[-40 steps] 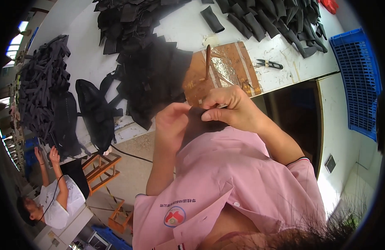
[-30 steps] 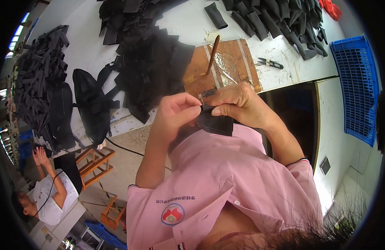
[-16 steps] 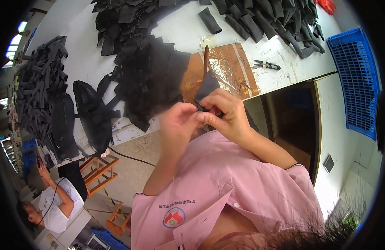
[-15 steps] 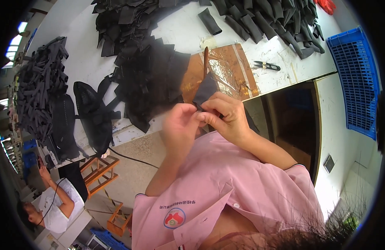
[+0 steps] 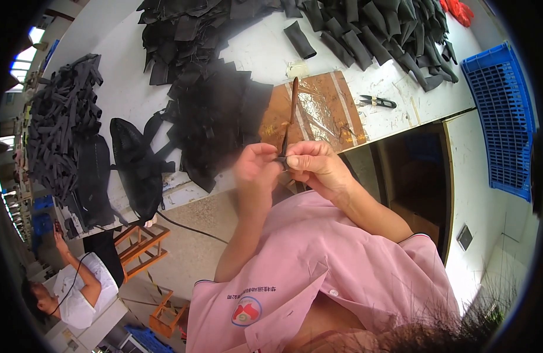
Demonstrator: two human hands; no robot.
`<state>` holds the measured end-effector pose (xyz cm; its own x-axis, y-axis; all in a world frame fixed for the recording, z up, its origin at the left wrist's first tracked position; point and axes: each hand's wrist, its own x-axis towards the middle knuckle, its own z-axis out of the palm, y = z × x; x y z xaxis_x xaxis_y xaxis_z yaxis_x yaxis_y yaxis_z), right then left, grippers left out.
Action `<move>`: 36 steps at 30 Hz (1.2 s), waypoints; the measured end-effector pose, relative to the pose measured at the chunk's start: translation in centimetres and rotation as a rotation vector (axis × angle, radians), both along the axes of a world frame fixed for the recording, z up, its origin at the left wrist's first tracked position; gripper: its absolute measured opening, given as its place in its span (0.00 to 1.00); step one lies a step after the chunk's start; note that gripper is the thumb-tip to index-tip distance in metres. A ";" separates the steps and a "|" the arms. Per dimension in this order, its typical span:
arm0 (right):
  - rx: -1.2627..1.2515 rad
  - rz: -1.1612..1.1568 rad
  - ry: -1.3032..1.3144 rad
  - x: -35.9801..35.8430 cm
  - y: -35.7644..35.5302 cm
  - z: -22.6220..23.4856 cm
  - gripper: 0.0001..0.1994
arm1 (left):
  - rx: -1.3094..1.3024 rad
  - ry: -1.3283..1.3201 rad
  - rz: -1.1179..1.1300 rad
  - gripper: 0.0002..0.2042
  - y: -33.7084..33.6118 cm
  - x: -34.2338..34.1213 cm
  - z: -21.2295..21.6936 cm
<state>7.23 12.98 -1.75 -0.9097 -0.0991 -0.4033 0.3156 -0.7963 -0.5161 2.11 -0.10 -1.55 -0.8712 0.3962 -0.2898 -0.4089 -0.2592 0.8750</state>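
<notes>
Close in front of my chest, both hands meet at a small piece of black fabric (image 5: 282, 159), mostly hidden by the fingers. My right hand (image 5: 320, 167) pinches it between thumb and forefinger. From the other side my left hand (image 5: 257, 169) grips it with curled fingers. A slim brown pointed stick (image 5: 294, 100) rises just beyond the fingertips, with black fabric around its lower end. Under it, on the table edge, lies a brown board (image 5: 336, 100) partly covered with clear tape.
Heaps of black fabric pieces (image 5: 218, 112) and rolled black tubes (image 5: 365, 35) cover much of the white table (image 5: 254, 50). Thread snips (image 5: 377, 102) lie right of the board. A blue crate (image 5: 498, 123) stands far right. At lower left sits another person (image 5: 83, 288) near wooden stools (image 5: 142, 253).
The black fabric that stood up above my fingers is now drawn down around the stick's lower end. My right hand has shifted slightly left and down, its thumb now on top.
</notes>
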 end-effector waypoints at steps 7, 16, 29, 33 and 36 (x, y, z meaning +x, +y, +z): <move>0.284 -0.024 0.071 -0.4 0.3 -0.4 0.09 | -0.149 0.298 0.163 0.13 1.1 0.3 -0.8; 0.027 -0.146 0.403 -0.7 1.5 0.7 0.06 | 0.015 0.275 -0.176 0.17 0.9 1.2 4.8; 1.389 -0.370 0.692 -3.0 2.6 9.3 0.08 | 0.284 0.217 -0.068 0.07 2.6 -2.3 8.9; 0.809 -0.087 0.585 -3.9 3.6 12.7 0.12 | 0.873 -0.144 -0.480 0.08 3.0 -4.5 11.5; 0.867 -0.061 0.539 -5.9 4.1 12.4 0.13 | 1.183 -0.355 -0.670 0.09 3.5 -6.4 10.0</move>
<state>1.37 17.09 10.63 -0.9851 0.0847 0.1498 -0.1571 -0.0879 -0.9837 -4.31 3.37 8.42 -0.3743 0.8622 0.3413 -0.8965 -0.4305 0.1044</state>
